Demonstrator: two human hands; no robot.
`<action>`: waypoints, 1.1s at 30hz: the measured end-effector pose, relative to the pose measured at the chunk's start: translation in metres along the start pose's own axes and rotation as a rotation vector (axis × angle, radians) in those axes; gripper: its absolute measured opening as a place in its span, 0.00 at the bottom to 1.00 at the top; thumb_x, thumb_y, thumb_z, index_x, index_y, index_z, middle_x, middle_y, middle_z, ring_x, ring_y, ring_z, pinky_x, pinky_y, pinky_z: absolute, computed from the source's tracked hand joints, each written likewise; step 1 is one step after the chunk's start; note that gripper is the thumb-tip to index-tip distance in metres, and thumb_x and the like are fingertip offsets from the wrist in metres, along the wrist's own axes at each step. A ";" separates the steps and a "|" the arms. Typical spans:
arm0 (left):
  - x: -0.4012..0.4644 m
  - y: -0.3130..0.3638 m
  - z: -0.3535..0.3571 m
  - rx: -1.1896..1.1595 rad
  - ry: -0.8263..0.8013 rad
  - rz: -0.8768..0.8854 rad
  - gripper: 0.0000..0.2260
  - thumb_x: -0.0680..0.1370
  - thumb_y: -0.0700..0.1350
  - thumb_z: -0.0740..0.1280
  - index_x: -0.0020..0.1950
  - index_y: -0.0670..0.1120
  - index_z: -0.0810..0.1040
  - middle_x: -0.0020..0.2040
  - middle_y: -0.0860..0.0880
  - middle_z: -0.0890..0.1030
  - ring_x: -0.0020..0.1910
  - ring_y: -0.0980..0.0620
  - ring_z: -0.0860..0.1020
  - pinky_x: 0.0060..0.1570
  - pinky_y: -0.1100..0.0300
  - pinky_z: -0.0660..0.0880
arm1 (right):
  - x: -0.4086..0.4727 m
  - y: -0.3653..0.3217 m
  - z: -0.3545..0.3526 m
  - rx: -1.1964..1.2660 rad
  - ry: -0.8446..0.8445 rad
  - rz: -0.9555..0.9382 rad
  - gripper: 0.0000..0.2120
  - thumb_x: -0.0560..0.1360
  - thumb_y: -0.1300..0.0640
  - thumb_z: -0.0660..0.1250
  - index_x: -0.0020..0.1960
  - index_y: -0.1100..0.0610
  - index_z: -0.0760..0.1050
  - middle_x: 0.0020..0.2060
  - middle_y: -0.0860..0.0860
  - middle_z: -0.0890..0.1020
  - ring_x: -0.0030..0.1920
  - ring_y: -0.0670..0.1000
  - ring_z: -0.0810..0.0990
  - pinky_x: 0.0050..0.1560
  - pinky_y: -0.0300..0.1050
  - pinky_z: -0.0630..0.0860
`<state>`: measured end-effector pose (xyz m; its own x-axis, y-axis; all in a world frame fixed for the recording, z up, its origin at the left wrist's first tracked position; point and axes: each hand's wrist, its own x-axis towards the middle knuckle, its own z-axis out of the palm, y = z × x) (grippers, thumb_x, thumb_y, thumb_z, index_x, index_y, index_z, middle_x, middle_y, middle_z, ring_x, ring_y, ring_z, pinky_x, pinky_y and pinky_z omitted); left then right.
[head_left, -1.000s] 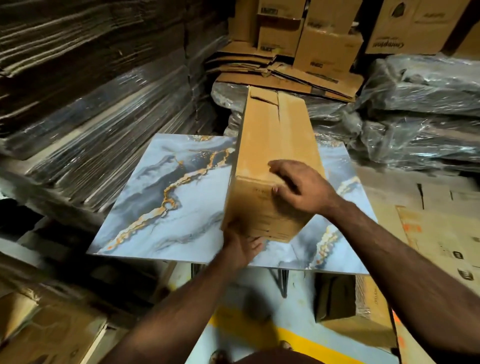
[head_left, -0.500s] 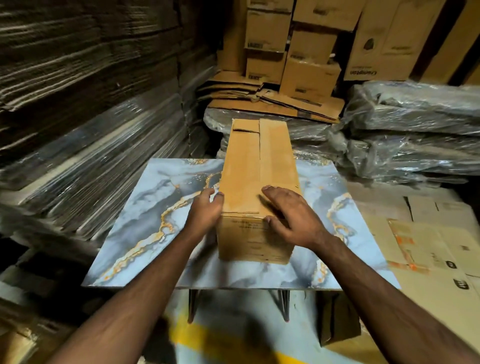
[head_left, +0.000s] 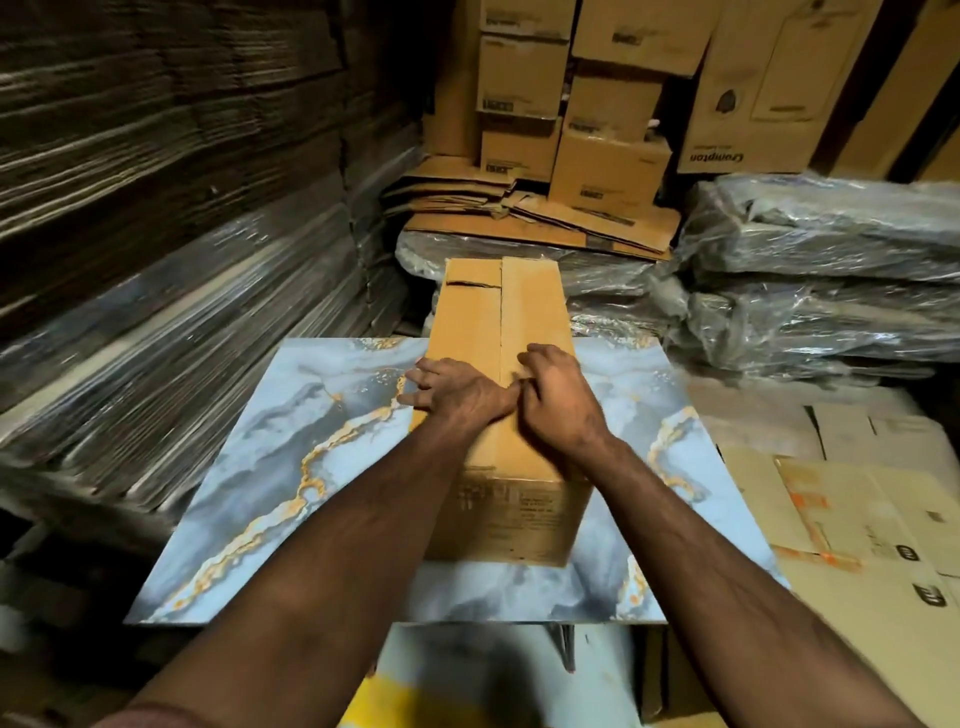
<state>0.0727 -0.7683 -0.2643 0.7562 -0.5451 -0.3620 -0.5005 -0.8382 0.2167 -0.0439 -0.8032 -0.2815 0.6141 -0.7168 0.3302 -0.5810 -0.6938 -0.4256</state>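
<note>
Cardboard carton (head_left: 498, 322) lies lengthwise mid-counter (head_left: 270, 467), reaching the far edge. My left hand (head_left: 457, 395) presses its top, fingers spread flat. My right hand (head_left: 558, 405) curls at the seam; grip indeterminate.

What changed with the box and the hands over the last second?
The box, tipped a second ago, now lies flat and straight on the table. The left hand left the box's near end and came up onto its top, fingers spread, beside the right hand. The right hand stayed on the top; the table did not move.
</note>
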 end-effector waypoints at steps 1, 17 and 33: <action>0.006 0.005 0.000 0.005 -0.013 -0.036 0.57 0.67 0.75 0.63 0.79 0.40 0.45 0.79 0.35 0.45 0.78 0.33 0.46 0.71 0.31 0.53 | 0.008 -0.003 0.002 0.102 0.029 0.069 0.17 0.77 0.64 0.61 0.66 0.62 0.75 0.64 0.59 0.76 0.65 0.59 0.72 0.68 0.49 0.67; 0.030 -0.033 -0.049 -0.412 -0.195 0.208 0.35 0.62 0.71 0.65 0.59 0.48 0.77 0.53 0.45 0.82 0.49 0.43 0.82 0.51 0.45 0.79 | 0.014 -0.004 0.048 -0.022 -0.149 -0.091 0.20 0.72 0.51 0.54 0.52 0.59 0.79 0.56 0.57 0.77 0.59 0.60 0.70 0.60 0.53 0.65; 0.025 -0.038 -0.051 -0.585 -0.209 0.190 0.34 0.64 0.70 0.67 0.60 0.48 0.77 0.53 0.45 0.82 0.49 0.43 0.82 0.53 0.42 0.79 | -0.003 -0.036 -0.021 -0.270 -0.252 -0.347 0.24 0.75 0.36 0.65 0.59 0.56 0.73 0.55 0.54 0.79 0.55 0.55 0.76 0.49 0.47 0.69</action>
<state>0.1324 -0.7513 -0.2352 0.5492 -0.7196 -0.4250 -0.2608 -0.6307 0.7309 -0.0361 -0.7770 -0.2499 0.8860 -0.4250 0.1856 -0.4169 -0.9052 -0.0824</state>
